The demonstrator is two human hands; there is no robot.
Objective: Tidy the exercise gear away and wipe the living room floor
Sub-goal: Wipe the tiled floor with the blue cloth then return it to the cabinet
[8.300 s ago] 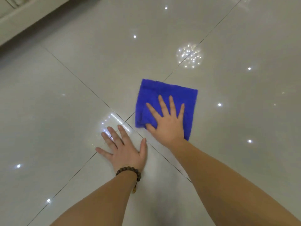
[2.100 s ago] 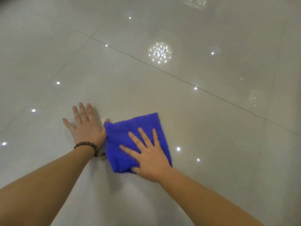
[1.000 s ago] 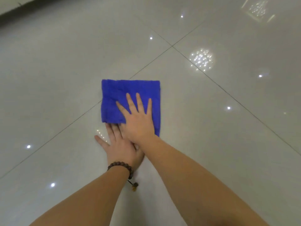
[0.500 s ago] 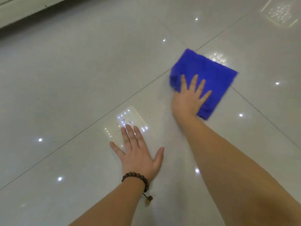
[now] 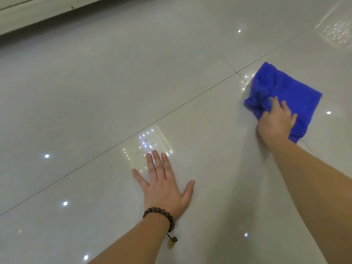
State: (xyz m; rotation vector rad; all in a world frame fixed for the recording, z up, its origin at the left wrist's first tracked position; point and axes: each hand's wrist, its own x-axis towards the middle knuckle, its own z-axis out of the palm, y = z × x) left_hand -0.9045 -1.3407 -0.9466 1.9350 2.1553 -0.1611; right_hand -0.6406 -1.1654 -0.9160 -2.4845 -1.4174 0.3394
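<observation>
A blue cloth (image 5: 289, 88) lies on the glossy pale tiled floor (image 5: 114, 82) at the right, bunched up along its near-left edge. My right hand (image 5: 276, 121) rests on its near part, and the fingers curl into the bunched fabric. My left hand (image 5: 163, 185), with a brown bead bracelet on the wrist, lies flat on the bare floor at the lower middle, fingers spread, well apart from the cloth. No exercise gear is in view.
A pale skirting or furniture base (image 5: 47, 10) runs along the top left edge with a dark gap under it. Dark grout lines (image 5: 152, 122) cross the tiles. Ceiling lights (image 5: 150, 143) reflect in the floor.
My right hand has slid the cloth further to the right, and the cloth is now bunched under curled fingers instead of flat. My left hand stays planted on the floor.
</observation>
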